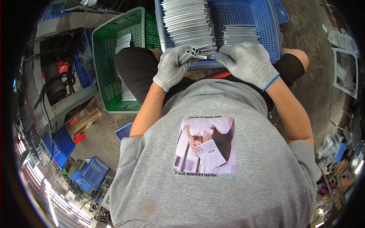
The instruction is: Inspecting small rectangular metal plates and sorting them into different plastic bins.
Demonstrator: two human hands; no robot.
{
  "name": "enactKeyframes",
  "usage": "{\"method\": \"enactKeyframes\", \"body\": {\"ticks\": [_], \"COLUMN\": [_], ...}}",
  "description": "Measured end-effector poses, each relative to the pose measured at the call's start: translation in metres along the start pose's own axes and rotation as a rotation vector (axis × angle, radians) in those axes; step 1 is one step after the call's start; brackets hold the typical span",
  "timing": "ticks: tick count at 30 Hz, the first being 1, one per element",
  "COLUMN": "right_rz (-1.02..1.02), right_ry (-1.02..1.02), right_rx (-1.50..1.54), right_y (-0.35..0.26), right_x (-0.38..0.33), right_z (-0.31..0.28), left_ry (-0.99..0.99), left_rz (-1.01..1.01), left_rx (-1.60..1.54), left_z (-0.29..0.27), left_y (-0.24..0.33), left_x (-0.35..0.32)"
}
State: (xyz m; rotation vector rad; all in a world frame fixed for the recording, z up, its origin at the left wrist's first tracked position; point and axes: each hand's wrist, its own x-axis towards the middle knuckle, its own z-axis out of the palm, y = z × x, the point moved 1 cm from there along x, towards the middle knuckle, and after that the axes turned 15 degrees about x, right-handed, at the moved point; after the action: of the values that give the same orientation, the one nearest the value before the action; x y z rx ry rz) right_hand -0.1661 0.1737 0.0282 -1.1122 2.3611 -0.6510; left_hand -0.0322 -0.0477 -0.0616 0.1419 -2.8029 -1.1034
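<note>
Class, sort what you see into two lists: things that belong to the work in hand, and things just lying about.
In the work, it appears:
- metal tubes in left hand
- slim metal piece in right hand
- blue crate of tubes

Lying about, seemingly:
- blue basket
- clear plastic bag

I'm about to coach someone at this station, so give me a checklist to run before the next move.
1. Gloves on: ok, grey knitted gloves cover both hands.
2. Tubes secured: ok, the left hand grips several silver metal tubes.
3. Slim metal piece held: ok, pinched by the right hand.
4. Its tip inside a tube: cannot tell, too small.
5. Blue crate close by: ok, directly beyond the hands, holding two tube stacks.
6. Green crate fully visible: not ok, the left knee hides part.
</note>
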Motion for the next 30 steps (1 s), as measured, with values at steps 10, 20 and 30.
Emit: {"method": "enactKeyframes", "body": {"ticks": [10,20,30], "right_rz": [0.037,0.066,0.094], "right_ry": [-0.102,-0.116,-0.121], "right_rx": [0.004,0.037,0.161], "right_y": [-0.009,-0.014,-0.008], "right_x": [0.002,0.005,0.005], "right_z": [-0.004,-0.008,-0.006], "left_ry": [0.196,0.188,0.212], "left_rz": [0.115,0.155,0.159], "left_rx": [0.279,0.260,0.246], "left_z": [-0.014,-0.017,-0.011], "left_y": [0.039,0.040,0.034], "left_x": [0.006,0.005,0.000]}}
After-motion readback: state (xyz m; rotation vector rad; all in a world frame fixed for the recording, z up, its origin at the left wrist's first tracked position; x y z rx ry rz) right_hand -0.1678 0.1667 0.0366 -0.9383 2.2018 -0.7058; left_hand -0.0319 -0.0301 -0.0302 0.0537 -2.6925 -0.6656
